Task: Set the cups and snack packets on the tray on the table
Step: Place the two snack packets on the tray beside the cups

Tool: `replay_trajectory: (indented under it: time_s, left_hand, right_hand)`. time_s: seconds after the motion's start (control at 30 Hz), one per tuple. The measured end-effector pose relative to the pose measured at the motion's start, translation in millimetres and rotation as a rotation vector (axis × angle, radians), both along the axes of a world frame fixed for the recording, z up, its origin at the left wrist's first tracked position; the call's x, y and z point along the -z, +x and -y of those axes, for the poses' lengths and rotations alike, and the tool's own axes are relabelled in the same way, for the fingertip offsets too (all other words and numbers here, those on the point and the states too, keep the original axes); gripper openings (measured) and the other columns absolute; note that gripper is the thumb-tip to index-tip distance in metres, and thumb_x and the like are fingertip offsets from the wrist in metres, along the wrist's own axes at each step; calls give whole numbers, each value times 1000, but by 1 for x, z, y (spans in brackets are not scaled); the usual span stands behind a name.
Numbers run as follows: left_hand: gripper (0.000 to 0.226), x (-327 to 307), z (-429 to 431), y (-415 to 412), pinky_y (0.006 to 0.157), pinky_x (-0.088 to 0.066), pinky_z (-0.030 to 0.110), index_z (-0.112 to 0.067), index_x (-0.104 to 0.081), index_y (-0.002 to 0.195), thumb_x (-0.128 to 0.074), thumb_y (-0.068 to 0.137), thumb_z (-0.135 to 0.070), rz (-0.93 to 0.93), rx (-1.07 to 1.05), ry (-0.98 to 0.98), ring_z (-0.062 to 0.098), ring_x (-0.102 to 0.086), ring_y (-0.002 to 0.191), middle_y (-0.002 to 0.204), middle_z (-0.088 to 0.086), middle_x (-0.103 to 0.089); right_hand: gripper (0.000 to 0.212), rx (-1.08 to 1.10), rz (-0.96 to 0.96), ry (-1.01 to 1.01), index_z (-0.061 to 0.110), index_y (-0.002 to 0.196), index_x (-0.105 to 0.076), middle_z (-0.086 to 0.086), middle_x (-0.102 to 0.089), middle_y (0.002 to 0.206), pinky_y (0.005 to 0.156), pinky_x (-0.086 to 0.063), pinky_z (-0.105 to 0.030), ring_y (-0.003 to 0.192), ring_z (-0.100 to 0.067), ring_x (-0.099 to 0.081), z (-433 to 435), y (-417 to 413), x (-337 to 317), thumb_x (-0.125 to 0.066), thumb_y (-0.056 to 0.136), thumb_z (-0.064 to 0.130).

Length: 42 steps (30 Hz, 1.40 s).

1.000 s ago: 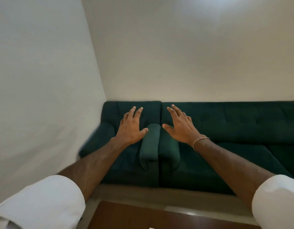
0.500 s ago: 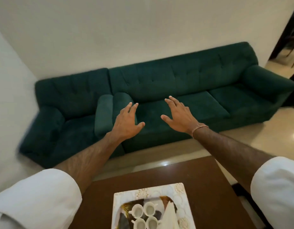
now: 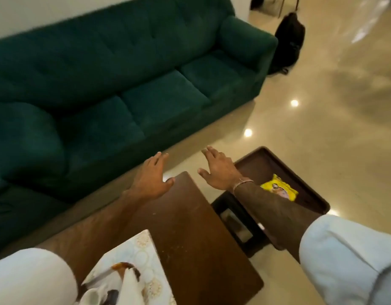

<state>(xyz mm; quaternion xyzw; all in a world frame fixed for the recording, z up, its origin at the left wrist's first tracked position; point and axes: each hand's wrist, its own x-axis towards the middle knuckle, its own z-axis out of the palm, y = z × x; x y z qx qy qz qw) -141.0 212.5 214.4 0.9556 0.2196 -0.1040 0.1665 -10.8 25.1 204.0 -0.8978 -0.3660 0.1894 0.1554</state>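
A white patterned tray lies on the dark wooden table at the bottom left, with a white cup and a white folded packet or napkin on it, partly hidden by my left sleeve. A yellow snack packet lies on a low dark side table to the right. My left hand hovers open over the table's far corner. My right hand is open above the floor gap, just left of the side table. Both hold nothing.
A long dark green sofa fills the far left. A black bag stands on the glossy beige floor beside the sofa's arm. A dark lower shelf shows under my right forearm.
The view has swung right and down: the wall is gone from sight, and the side table with the yellow packet has come into view. Both hands stay open and spread.
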Motion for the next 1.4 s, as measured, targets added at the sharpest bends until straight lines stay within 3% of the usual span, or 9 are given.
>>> replay_trajectory:
  time_s: [0.2,0.43,0.57,0.77,0.9,1.03,1.13,1.23,1.4]
  left_hand:
    - [79,96,93,90,119,-25,51,-26,-22,155,-63,90,-45,-126,173,-77,26,-18,150,164,4,-20]
    - [71,197,207,161,113,-31,40,-18,-37,149,-64,87,-40,-199,331,-194,29,-31,143,157,7,-37]
    - [58,231,258,194,99,-45,39,-12,-50,134,-66,87,-41,-253,183,-329,33,-53,124,133,14,-59]
    - [80,257,298,214,91,-55,43,-8,-38,127,-87,72,-39,-270,-535,-651,33,-61,114,129,16,-58]
    - [73,267,315,211,75,-48,30,-3,-40,133,-85,77,-18,-227,-799,-935,29,-62,109,127,14,-63]
    - [54,272,313,211,65,-48,30,-5,-58,124,-82,76,-5,-183,-916,-1167,22,-66,88,119,12,-70]
    - [49,270,305,205,82,-56,43,-5,-61,119,-80,74,1,-149,-932,-1269,22,-69,85,112,11,-72]
    - [49,258,298,197,95,-53,54,0,-59,124,-73,77,5,-108,-933,-1386,29,-70,95,113,15,-72]
    - [49,229,269,178,102,-47,57,2,-57,133,-54,85,13,-56,-857,-1650,40,-60,121,132,23,-61]
  right_hand:
    - [69,202,-85,-85,17,151,-31,-10,-23,163,108,-33,-51,140,-37,-35,104,59,98,-53,92,45]
    - [59,437,-132,-199,21,144,-42,-9,-30,158,106,-34,-53,138,-37,-35,222,97,192,-56,92,44]
    - [59,641,-70,-234,13,138,-44,-17,-40,140,97,-44,-51,124,-39,-41,269,102,225,-59,89,43]
    - [67,1249,-554,260,9,123,-40,-13,-58,130,93,-48,-36,119,-34,-58,282,107,257,-72,82,51]
    - [58,1433,-707,505,7,124,-53,-7,-67,123,96,-52,-39,111,-27,-65,268,112,273,-81,80,31]
    - [34,1492,-848,739,6,114,-70,-13,-74,113,84,-58,-38,97,-28,-72,268,114,279,-77,81,6]
    - [31,1484,-950,820,7,116,-69,-14,-73,113,91,-57,-47,101,-31,-71,274,110,275,-73,85,6]
    - [31,1452,-1004,864,9,121,-66,-12,-71,119,91,-55,-46,105,-31,-69,278,106,266,-67,90,9]
    - [23,1292,-1154,977,20,116,-66,-5,-73,112,87,-56,-45,98,-24,-70,274,98,247,-61,95,14]
